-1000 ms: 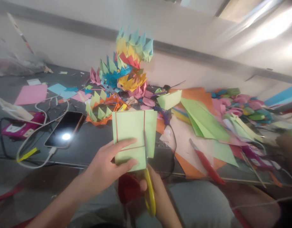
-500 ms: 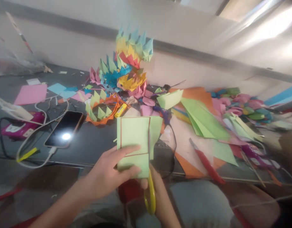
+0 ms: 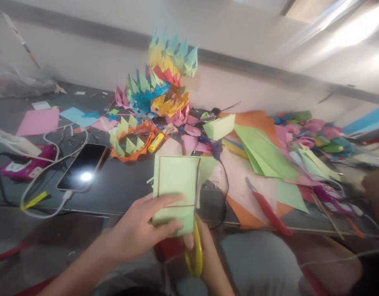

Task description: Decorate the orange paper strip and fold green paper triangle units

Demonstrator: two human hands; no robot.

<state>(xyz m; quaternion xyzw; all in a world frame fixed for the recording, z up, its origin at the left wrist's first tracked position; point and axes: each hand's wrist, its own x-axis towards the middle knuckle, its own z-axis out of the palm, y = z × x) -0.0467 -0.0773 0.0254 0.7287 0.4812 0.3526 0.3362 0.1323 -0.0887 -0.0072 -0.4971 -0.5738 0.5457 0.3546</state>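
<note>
In the lower middle, my left hand [image 3: 146, 222] grips a light green paper [image 3: 176, 179] with brown lines drawn near its edges. The fingers lie across its front, and the rest of the grip is behind it. My right hand [image 3: 204, 242] is closed around the yellow handles of a pair of scissors [image 3: 197, 250], whose blades run up along the right edge of the paper. A strip of the same green paper bends away to the right of the blades. An orange and green paper crown [image 3: 130, 150] and a yellow tube [image 3: 156, 142] lie just beyond.
A lit phone [image 3: 82, 167] on a white cable lies at the left, beside a purple box [image 3: 29, 164]. Stacked paper crowns [image 3: 169, 98] stand at the back. Rightwards are green sheets [image 3: 263, 152], a red-handled knife [image 3: 269, 211] and a dark-blue glue gun [image 3: 212, 146].
The green paper sits slightly lower and to the right, its right strip bent further away from the blades. Both hands keep their hold; the scissors have tilted a little.
</note>
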